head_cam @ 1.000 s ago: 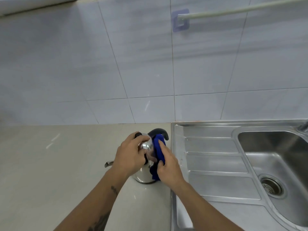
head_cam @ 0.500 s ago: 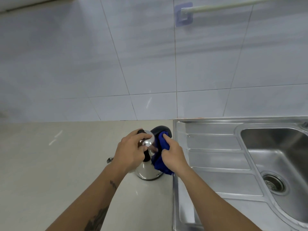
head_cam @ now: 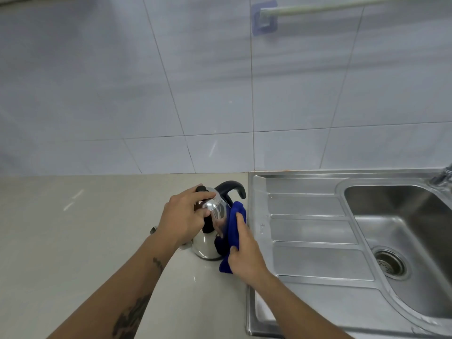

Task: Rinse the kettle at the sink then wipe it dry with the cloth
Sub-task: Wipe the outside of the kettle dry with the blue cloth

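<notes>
Pressing cloth (head_cam: 234,226) against kettle (head_cam: 208,245), right hand (head_cam: 245,255).

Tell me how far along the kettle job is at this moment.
Rinsing looks done: the kettle stands on the counter, outside the sink. Wiping is in hand: the left hand steadies the kettle's top while the right hand presses the cloth against its side. Left: the remaining surfaces; whether any are wet cannot be told.
</notes>
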The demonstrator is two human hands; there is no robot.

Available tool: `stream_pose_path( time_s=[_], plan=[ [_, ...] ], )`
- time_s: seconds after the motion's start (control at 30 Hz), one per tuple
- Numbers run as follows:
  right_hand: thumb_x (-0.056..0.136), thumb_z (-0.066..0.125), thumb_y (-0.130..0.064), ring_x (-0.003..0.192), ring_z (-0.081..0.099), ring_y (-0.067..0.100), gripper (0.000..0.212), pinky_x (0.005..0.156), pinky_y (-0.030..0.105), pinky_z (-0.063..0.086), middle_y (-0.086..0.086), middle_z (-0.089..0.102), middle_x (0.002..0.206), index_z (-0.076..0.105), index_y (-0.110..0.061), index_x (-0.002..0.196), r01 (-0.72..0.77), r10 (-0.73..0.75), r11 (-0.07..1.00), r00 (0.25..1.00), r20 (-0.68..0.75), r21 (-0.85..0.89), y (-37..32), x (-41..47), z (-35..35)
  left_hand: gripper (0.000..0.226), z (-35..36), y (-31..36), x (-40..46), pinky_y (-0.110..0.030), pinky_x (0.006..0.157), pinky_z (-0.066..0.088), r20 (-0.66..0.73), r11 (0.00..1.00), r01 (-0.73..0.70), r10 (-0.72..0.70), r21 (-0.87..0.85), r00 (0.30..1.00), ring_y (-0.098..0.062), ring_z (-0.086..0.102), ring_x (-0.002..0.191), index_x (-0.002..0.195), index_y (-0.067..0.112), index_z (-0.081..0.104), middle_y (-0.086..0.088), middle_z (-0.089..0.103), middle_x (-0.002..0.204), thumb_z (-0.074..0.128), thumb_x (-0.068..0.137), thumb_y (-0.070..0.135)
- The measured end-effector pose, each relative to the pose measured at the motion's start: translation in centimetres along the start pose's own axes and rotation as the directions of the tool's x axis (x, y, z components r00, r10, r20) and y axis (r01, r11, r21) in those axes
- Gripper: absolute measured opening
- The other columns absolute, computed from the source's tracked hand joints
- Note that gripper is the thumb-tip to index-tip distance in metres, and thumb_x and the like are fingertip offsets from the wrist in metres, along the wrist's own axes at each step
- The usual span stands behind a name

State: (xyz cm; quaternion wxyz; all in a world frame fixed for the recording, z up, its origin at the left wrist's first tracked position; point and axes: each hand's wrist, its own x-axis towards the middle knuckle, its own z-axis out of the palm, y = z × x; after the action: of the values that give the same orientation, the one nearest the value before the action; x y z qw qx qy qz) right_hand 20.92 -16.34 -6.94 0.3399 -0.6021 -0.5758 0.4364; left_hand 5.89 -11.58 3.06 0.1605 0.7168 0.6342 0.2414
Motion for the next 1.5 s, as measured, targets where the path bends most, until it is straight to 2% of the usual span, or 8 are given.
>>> stream_pose_path(
  time_s=[0.17,0.4,0.67,0.77,0.93,1.07,1.33,1.5],
  plan=[
    [0.09,0.051,0.005,0.119,0.052,0.024,0.089,0.096,0.036,0.05,0.004,0.047,0.141,0.009,-0.032,0.159,-0.048,0.052,0.998,0.993,0.104,-0.039,-3.9,3.1,-3.0,0.041,0.1,0.1,-0.3,-0.027,0.094,0.045,-0.01,0.998,-0.007,0.008,0.057,1.0,-0.013,0.059,0.105,0.123,0.037,0.064,0.015,0.06,0.131,0.068,0.087,0.018],
    [0.09,0.049,0.008,0.141,0.037,0.016,0.087,0.108,0.021,0.034,-0.005,0.027,0.16,0.015,-0.031,0.16,0.089,-0.089,0.995,0.996,0.004,-0.048,-2.4,1.6,-1.3,0.04,0.2,-0.1,-0.3,-0.028,0.092,0.046,-0.031,0.995,-0.018,0.021,0.095,0.999,-0.013,0.061,0.101,0.124,0.037,0.063,0.016,0.061,0.127,0.066,0.088,0.021],
    [0.088,0.053,0.006,0.126,0.05,0.022,0.095,0.099,0.036,0.051,0.003,0.039,0.151,0.003,-0.034,0.159,-0.154,0.152,0.988,0.987,0.059,0.031,-0.2,0.3,-0.3,0.041,0.9,0.0,-0.8,-0.028,0.094,0.043,-0.081,0.981,-0.024,0.04,0.19,0.996,-0.015,0.059,0.109,0.129,0.038,0.059,0.012,0.058,0.131,0.062,0.09,0.024],
    [0.089,0.05,0.007,0.133,0.046,0.022,0.092,0.106,0.038,0.048,0.001,0.037,0.155,0.006,-0.033,0.159,-0.158,0.158,0.983,0.987,0.016,0.093,-0.7,-1.2,0.4,0.04,1.0,0.1,-0.6,-0.031,0.094,0.043,-0.075,0.977,-0.022,0.039,0.213,0.996,-0.016,0.059,0.107,0.128,0.04,0.058,0.012,0.058,0.129,0.061,0.09,0.027],
    [0.088,0.048,0.007,0.137,0.043,0.017,0.086,0.113,0.037,0.042,-0.006,0.037,0.156,0.02,-0.036,0.157,-0.015,0.027,0.991,0.996,-0.088,0.133,-2.8,-2.6,0.4,0.041,1.0,-0.3,-0.4,-0.035,0.094,0.048,-0.027,0.955,-0.063,0.073,0.291,0.997,-0.021,0.058,0.109,0.129,0.043,0.054,0.01,0.057,0.129,0.058,0.089,0.034],
    [0.087,0.046,0.007,0.14,0.037,0.015,0.083,0.106,0.018,0.034,-0.009,0.036,0.156,0.026,-0.032,0.156,0.142,-0.144,0.989,0.986,-0.086,-0.03,-5.3,-1.5,-0.7,0.043,-0.3,-1.5,0.4,-0.038,0.088,0.049,0.086,0.959,-0.157,0.14,0.236,0.986,-0.022,0.057,0.102,0.127,0.052,0.051,0.014,0.056,0.125,0.053,0.09,0.03],
    [0.09,0.051,0.008,0.13,0.048,0.019,0.087,0.107,0.035,0.047,-0.001,0.04,0.152,0.018,-0.034,0.158,0.0,-0.003,0.999,0.997,-0.074,-0.038,-4.1,0.2,-0.8,0.05,-1.4,-4.0,0.6,-0.027,0.1,0.036,0.187,0.923,-0.339,0.306,0.181,0.933,-0.013,0.042,0.113,0.134,0.044,0.051,0.016,0.044,0.139,0.064,0.09,0.023],
    [0.088,0.046,0.009,0.135,0.042,0.013,0.089,0.108,0.027,0.043,-0.009,0.035,0.154,0.018,-0.039,0.158,0.116,-0.133,0.985,0.982,-0.136,-0.126,-5.2,-0.4,0.1,0.052,-1.5,-4.3,1.0,-0.021,0.101,0.038,0.195,0.922,-0.382,0.365,0.058,0.91,-0.006,0.049,0.116,0.135,0.039,0.053,0.017,0.044,0.139,0.066,0.089,0.018]
  ],
)
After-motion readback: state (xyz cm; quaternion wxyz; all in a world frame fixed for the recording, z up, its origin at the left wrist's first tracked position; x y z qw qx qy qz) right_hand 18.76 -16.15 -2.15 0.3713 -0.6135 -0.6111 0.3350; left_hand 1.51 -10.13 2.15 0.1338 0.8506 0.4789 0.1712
